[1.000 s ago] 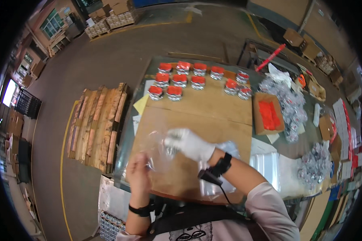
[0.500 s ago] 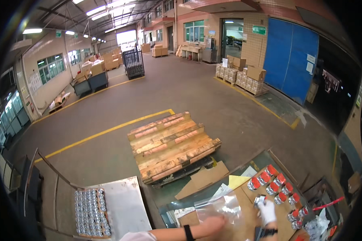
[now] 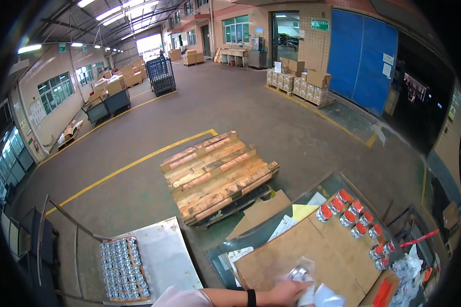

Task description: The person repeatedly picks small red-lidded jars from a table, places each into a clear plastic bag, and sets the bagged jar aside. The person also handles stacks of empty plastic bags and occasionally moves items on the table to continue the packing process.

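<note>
Holding the clear bag, our left hand is apparently grasping film in its curled fingers; our gloved right hand is mostly hiding beyond them, so we are not managing to tell its grip. Ideally, we are opening the film wide, supporting the round metal part by its rim and avoiding snags. That part is sitting just past the left fingertips, inside or against the film; it is gleaming silver, its finer detail blurring.
</note>
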Available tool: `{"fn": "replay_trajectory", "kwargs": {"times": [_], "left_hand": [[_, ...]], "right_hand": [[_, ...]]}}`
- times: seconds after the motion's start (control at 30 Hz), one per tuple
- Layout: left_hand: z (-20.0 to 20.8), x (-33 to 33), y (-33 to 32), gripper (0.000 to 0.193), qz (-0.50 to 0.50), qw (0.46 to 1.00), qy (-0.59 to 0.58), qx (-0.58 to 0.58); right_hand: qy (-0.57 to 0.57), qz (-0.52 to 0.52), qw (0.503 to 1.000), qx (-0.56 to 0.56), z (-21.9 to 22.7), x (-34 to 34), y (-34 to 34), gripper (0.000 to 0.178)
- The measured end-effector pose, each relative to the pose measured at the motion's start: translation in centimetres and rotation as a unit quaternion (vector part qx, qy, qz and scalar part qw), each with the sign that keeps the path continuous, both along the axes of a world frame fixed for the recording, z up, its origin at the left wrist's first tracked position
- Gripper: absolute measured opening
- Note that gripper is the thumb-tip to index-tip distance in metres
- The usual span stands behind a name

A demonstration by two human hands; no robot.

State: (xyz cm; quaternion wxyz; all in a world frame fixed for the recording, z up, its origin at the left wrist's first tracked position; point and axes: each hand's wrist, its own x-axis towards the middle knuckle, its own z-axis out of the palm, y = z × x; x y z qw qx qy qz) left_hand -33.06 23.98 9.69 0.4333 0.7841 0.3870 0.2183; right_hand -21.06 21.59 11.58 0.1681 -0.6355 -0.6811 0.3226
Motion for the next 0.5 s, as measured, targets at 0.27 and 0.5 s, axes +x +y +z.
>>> {"fn": "replay_trajectory", "kwargs": {"times": [0.27,0.5], "left_hand": [[-0.3,-2.0,3.0,0.040,0.148,0.875,-0.309,-0.341],[0.5,-3.0,-0.7,0.043,0.032,0.977,0.089,0.192]], "right_hand": [[0.019,0.021,0.999,0.016,9.3,1.6,-1.4,0.046],[-0.174,0.013,0.982,0.067,-3.1,5.5,-0.3,0.029]]}}
